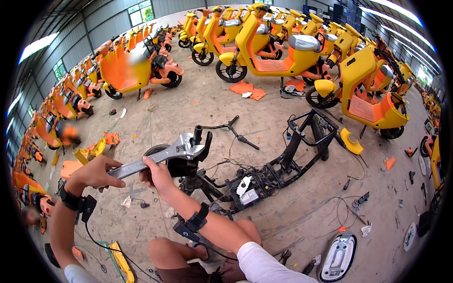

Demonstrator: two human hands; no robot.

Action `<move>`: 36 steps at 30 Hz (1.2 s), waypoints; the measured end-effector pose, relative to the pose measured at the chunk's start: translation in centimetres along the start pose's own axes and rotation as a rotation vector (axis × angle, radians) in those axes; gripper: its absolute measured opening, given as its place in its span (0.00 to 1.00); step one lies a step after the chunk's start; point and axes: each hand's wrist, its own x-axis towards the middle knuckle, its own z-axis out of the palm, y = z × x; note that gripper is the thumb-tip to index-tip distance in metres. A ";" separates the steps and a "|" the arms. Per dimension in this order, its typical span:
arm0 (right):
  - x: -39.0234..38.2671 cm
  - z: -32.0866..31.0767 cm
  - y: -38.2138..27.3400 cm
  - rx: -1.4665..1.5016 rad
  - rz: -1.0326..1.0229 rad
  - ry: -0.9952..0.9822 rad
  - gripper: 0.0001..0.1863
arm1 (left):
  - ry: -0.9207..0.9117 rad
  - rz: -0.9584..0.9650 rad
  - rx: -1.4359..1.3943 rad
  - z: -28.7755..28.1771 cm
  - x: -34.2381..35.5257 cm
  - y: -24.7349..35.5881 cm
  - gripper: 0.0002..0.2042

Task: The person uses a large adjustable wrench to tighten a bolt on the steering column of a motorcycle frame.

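A large silver adjustable wrench (174, 151) slants up to the right in front of me. My left hand (96, 173) is closed round the lower end of its handle. Farther up the handle, my right hand (158, 177) grips it too, thumb on top. The wrench's jaws are at the upright steering tube (197, 134) of a stripped black scooter frame (283, 162); whether they clamp it, I cannot tell. The front wheel is partly hidden behind the wrench and my right hand. Loose wires and a silver box (247, 197) sit in the frame's middle.
A detached handlebar (233, 128) lies beyond the frame. Yellow and orange scooters (269, 52) stand in rows behind and at both sides. Orange panels (247, 89), a yellow cover (351, 141), a white-rimmed seat base (339, 257) and cables litter the concrete floor.
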 end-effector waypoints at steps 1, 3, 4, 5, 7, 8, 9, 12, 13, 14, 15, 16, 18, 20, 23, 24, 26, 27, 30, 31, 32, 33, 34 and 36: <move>-0.3 0.1 0.2 -0.013 0.004 0.031 0.22 | -0.005 -0.019 -0.022 0.4 -0.3 0.2 0.27; -1.0 0.4 0.4 -0.026 -0.033 0.076 0.24 | -0.014 -0.058 -0.067 1.4 -1.2 1.2 0.27; -1.3 0.6 0.5 -0.031 -0.052 0.095 0.25 | 0.003 -0.051 -0.078 1.7 -1.5 1.2 0.25; -1.5 0.6 0.7 -0.027 -0.056 0.101 0.25 | -0.001 -0.055 -0.106 1.9 -1.8 1.3 0.25; -1.7 0.6 1.1 -0.019 -0.067 0.117 0.25 | -0.009 -0.060 -0.160 2.4 -2.5 1.7 0.24; -1.8 0.4 1.4 -0.040 -0.088 0.130 0.25 | -0.027 -0.072 -0.193 2.8 -2.8 1.9 0.23; -1.9 0.2 1.8 -0.061 -0.110 0.144 0.26 | -0.035 -0.063 -0.234 3.2 -3.1 2.2 0.23; -2.6 0.1 2.3 -0.079 -0.152 0.167 0.26 | -0.070 -0.033 -0.330 4.4 -3.9 1.8 0.22; -2.8 0.1 2.4 -0.082 -0.165 0.172 0.26 | -0.071 -0.043 -0.356 4.8 -4.2 2.0 0.21; -3.0 0.0 2.5 -0.078 -0.174 0.185 0.26 | -0.074 -0.052 -0.382 5.2 -4.6 2.5 0.21; -3.2 0.0 2.6 -0.075 -0.184 0.198 0.26 | -0.077 -0.060 -0.408 5.6 -4.8 2.7 0.21; -3.4 -0.1 2.7 -0.073 -0.192 0.212 0.26 | -0.073 -0.049 -0.441 6.3 -4.9 2.5 0.19; -3.3 -0.9 2.9 -0.118 -0.208 0.200 0.26 | -0.060 -0.028 -0.510 7.4 -4.8 1.9 0.18; -3.4 -1.0 2.9 -0.142 -0.206 0.181 0.26 | -0.056 -0.015 -0.559 8.2 -5.2 1.5 0.18; -3.5 -1.7 2.7 -0.163 -0.199 0.180 0.26 | -0.072 -0.018 -0.548 8.6 -5.2 2.0 0.19; -3.7 -1.9 2.7 -0.177 -0.207 0.182 0.26 | -0.066 -0.009 -0.565 8.7 -5.0 2.1 0.19; -4.2 -2.1 2.4 -0.180 -0.220 0.177 0.26 | -0.053 0.000 -0.599 9.4 -5.2 2.3 0.19; -4.1 -2.0 2.4 -0.171 -0.233 0.174 0.26 | -0.032 -0.003 -0.614 9.6 -5.4 2.1 0.19; -4.0 -2.4 2.8 -0.182 -0.275 0.157 0.27 | -0.025 0.030 -0.677 10.1 -4.8 1.4 0.19; -3.8 -2.2 3.2 -0.164 -0.265 0.150 0.28 | -0.015 0.008 -0.706 10.3 -5.1 1.1 0.19; -3.7 -2.1 3.6 -0.177 -0.272 0.139 0.28 | -0.019 0.034 -0.724 10.5 -5.1 0.5 0.19; -3.3 -2.4 4.2 -0.191 -0.261 0.142 0.26 | -0.023 0.061 -0.739 10.6 -5.1 0.1 0.19; -2.9 -2.5 4.5 -0.175 -0.270 0.131 0.25 | -0.006 0.061 -0.743 10.8 -5.0 0.0 0.18; -2.7 -3.1 4.5 -0.151 -0.298 0.112 0.24 | -0.004 0.066 -0.751 10.9 -4.8 0.4 0.19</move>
